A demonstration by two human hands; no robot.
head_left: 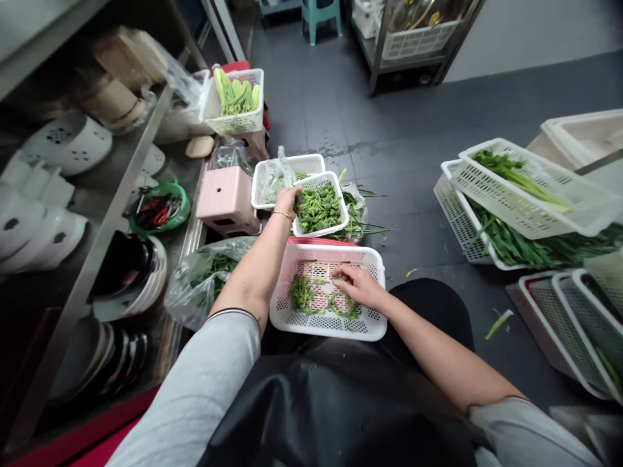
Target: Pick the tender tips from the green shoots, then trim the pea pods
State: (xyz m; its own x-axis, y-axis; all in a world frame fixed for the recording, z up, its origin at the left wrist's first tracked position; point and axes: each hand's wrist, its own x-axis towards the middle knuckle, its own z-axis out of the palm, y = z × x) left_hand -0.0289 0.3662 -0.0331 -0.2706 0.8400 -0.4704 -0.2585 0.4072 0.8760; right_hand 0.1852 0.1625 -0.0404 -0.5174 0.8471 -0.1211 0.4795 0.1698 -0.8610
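Observation:
My left hand (289, 201) reaches to the left rim of a white basket (344, 206) heaped with leafy greens (318, 206). Its fingers are curled at the edge of the heap, and whatever they grip is hidden. A white perforated basket (377, 327) sits close in front of my body, with a small pile of greens (302, 293) at its left and loose sprigs (344, 305) at its right. Over it, my right hand (359, 285) has thumb and fingertips drawn together; a bit of green shows by the tips, but I cannot make out what they hold.
Behind the heap stands a white tub (260, 188) with a plastic bag. To the left are a pink stool (224, 194), a bag of greens (195, 285) and a shelf of dishes (131, 272). Stacked baskets (540, 194) hold vegetables at right. Scraps (499, 323) lie on the floor.

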